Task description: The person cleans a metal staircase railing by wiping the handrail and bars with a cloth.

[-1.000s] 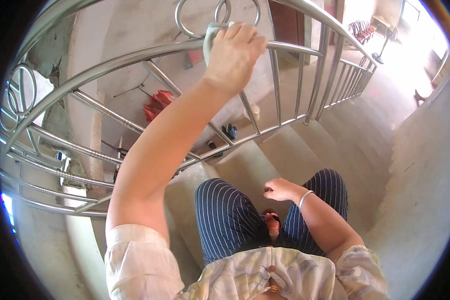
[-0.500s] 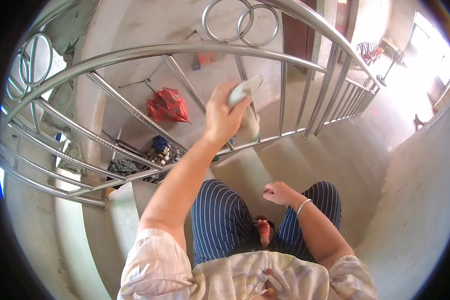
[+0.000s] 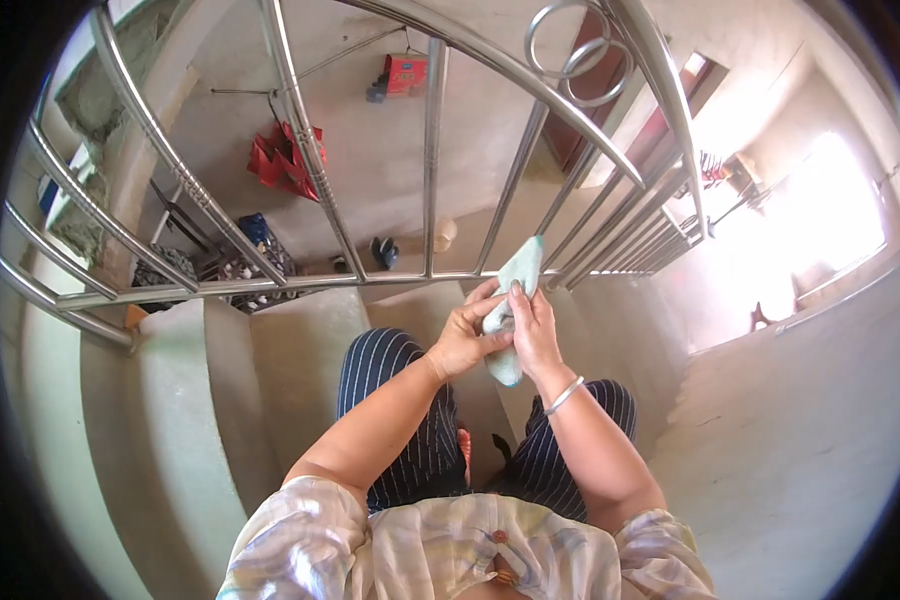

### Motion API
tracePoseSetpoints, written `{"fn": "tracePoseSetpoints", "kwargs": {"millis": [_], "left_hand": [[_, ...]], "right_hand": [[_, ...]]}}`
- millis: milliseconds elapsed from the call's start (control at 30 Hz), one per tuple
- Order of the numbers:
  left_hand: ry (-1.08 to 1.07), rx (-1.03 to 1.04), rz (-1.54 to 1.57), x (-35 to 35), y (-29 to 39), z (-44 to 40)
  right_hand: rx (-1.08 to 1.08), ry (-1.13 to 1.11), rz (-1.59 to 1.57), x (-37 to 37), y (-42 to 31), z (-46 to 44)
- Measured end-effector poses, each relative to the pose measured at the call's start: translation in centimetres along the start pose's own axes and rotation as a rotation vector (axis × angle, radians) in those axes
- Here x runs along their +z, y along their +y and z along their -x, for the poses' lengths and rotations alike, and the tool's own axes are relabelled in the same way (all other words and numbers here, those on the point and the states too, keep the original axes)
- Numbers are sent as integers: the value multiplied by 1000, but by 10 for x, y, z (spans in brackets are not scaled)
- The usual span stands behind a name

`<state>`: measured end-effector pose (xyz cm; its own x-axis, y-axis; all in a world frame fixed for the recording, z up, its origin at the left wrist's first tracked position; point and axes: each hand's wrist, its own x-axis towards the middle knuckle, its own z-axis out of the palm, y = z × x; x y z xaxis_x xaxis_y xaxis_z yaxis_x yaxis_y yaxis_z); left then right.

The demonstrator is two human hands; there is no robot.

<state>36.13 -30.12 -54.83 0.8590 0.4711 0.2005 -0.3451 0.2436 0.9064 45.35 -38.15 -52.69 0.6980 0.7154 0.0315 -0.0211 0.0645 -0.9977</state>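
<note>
A pale green-white cloth [image 3: 520, 268], folded and pointed at both ends, is held between my two hands over the stairs, just on my side of the metal railing [image 3: 432, 160]. The fingers of my left hand [image 3: 465, 335] grip its left side. My right hand [image 3: 535, 325], below which a silver bangle [image 3: 564, 395] circles the wrist, pinches the cloth from the right with the thumb on top. Neither hand touches the railing.
Concrete steps [image 3: 310, 335] run beneath the railing. Beyond the bars are a red umbrella [image 3: 288, 160], a red box [image 3: 406, 75], dark shoes [image 3: 384, 252] and a pile of items [image 3: 255, 250]. A wall [image 3: 770, 420] stands on the right.
My left hand has come down from the railing with the cloth. My right hand has risen from between the knees and taken hold of it too. The view has turned.
</note>
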Motion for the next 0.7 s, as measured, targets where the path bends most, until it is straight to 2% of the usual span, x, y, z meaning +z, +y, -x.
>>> {"fn": "tracePoseSetpoints", "kwargs": {"millis": [67,100,167,200,233,300,333,600,700], "left_hand": [[-6,-147,198,-2,20,1],[-23,-91,240,-10,20,1],[56,-201,381,-26,21,-2],[113,-291,446,-31,21,-3],[102,-293,458,-35,18,-3],[195,-381,459,-40,10,-8],[186,-376,464,-40,9,-11],[178,-453,455,-40,2,-21],[193,-479,448,-40,0,-22]], "right_hand": [[-16,19,135,-2,-13,-12],[-19,47,250,-4,-21,-18],[-199,119,426,-9,-61,-42],[-450,212,597,-12,-82,-57],[-703,300,768,-15,-100,-74],[-885,331,865,-30,-128,-106],[-670,286,810,-25,-152,-103],[-949,312,1109,-14,-170,-144],[-890,347,1250,-6,-171,-150]]}}
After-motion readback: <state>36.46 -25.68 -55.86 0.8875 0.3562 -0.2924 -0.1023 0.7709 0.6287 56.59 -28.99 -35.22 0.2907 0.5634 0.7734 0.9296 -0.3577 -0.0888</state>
